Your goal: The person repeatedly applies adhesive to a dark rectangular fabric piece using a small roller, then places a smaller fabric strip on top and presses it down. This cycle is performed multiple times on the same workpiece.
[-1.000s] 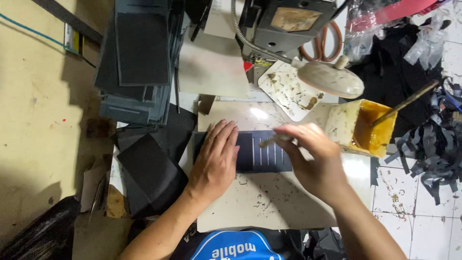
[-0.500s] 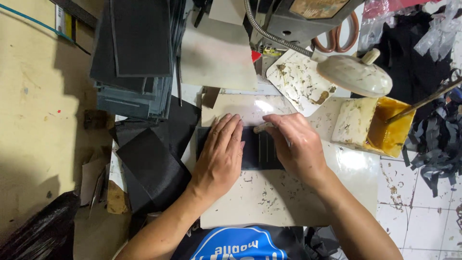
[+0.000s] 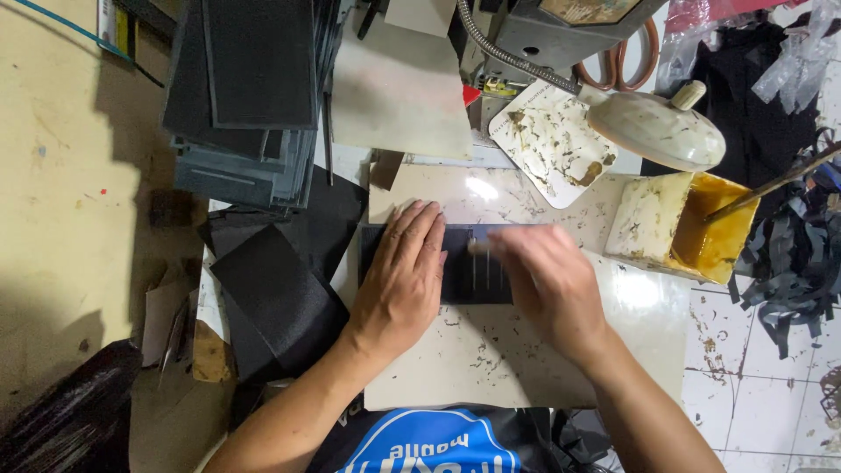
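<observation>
Since half a second ago my right hand [image 3: 550,293] has slid toward the right end of the dark leather panel [image 3: 469,276], so more of the panel's middle now shows between my two hands, with pale lines running across it. My left hand [image 3: 401,285] has stayed where it was.

That panel lies flat near the far edge of the pale work board [image 3: 491,368], a little left of the board's centre. My left hand is spread open, palm down, fingers together and pointing away from me, pressing on the panel's left half. My right hand covers the right end, fingers bent and blurred; a small pale tip shows at my fingertips, but I cannot tell whether I am pinching something or only pressing.

Off the board's far right corner stands an open yellow glue tub [image 3: 701,232] with a stick [image 3: 771,184] leaning in it. Just beyond the far edge rests a stained white card [image 3: 547,144], partly under a cream lamp head [image 3: 657,130] on its flexible metal neck. Orange-handled scissors [image 3: 626,61] lie behind that. Off the board's left edge sit loose black sheets [image 3: 276,293], and farther away a stack of dark grey panels [image 3: 245,96]. Black scraps [image 3: 793,263] pile up on the tiled floor to the right.
</observation>
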